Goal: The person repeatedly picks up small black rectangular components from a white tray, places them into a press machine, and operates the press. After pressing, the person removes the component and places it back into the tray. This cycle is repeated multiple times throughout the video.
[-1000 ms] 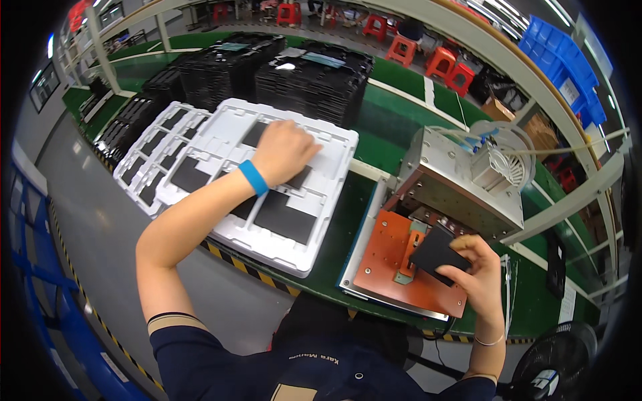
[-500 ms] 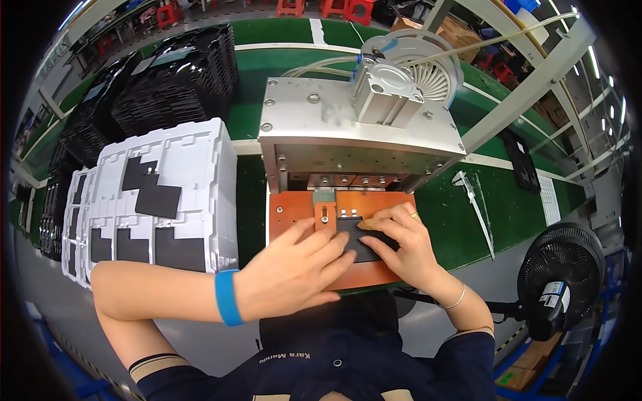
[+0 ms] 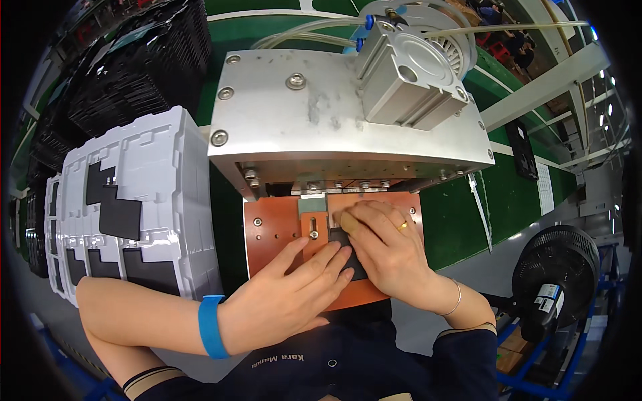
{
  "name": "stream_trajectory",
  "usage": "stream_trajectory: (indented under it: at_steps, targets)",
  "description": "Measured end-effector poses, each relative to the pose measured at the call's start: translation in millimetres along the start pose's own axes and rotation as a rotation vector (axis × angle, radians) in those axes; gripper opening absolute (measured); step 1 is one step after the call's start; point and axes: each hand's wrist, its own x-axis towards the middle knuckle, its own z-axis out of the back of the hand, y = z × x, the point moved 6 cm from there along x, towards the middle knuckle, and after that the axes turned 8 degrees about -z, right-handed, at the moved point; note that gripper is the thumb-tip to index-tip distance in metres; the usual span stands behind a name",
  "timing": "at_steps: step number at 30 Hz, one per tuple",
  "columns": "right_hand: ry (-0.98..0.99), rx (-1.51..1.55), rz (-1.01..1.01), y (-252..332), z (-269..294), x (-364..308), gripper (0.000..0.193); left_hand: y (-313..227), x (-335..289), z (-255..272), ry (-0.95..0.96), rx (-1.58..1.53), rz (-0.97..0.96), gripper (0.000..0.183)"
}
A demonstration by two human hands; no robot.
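A black flat piece (image 3: 356,266), like a thin sheet, lies on the orange base plate (image 3: 267,257) of a metal press. My left hand (image 3: 284,287) is open, its fingers stretched out and their tips resting on the piece's left side. Bunched together, the fingers of my right hand (image 3: 388,250) press at the piece's upper edge, hiding most of its right part and the small tabs. A small orange stop block (image 3: 311,244) with a slot and screw stands just left of the piece. Above and behind is the press's silver top (image 3: 287,113).
White plastic trays (image 3: 157,167) at left hold several black cut pieces (image 3: 120,217). Stacked black trays (image 3: 144,73) stand behind them. A silver cylinder (image 3: 418,73) with hoses tops the press. At right are a caliper (image 3: 479,207) and a black fan (image 3: 558,264).
The view has moved closer to the press. My right hand has shifted from the piece's right side to its upper edge, fingers now bunched. My left hand stays at the piece's left.
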Motion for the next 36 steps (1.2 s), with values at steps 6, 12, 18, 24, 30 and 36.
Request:
stream_trajectory:
  at_steps: [6, 12, 18, 24, 30, 36]
  targets:
    - [-0.033, 0.029, 0.019, -2.4, 3.7, -3.5, 0.039, 2.0, 1.3, 1.0, 0.019, -0.034, 0.008, 0.070]
    - [0.008, 0.075, -0.067, -7.4, 1.9, -2.0, 0.039, 3.9, 2.3, 4.5, 0.028, -0.023, 0.003, 0.070]
    - [0.044, 0.178, -0.163, -10.4, 27.5, -34.4, 0.045, 6.4, 1.7, 3.0, 0.044, -0.081, 0.008, 0.073]
    - [0.029, 0.171, -0.099, -19.0, 21.7, -31.5, 0.038, 16.6, 1.4, 7.2, -0.025, -0.177, 0.046, 0.075]
    - [-0.024, 0.185, -0.073, -30.8, 19.2, -8.2, 0.032, 35.0, 3.7, 5.7, -0.082, -0.142, 0.082, 0.074]
    - [-0.019, 0.174, -0.088, -30.8, 17.2, -8.1, 0.030, 39.0, 4.8, 5.2, -0.061, -0.172, 0.093, 0.070]
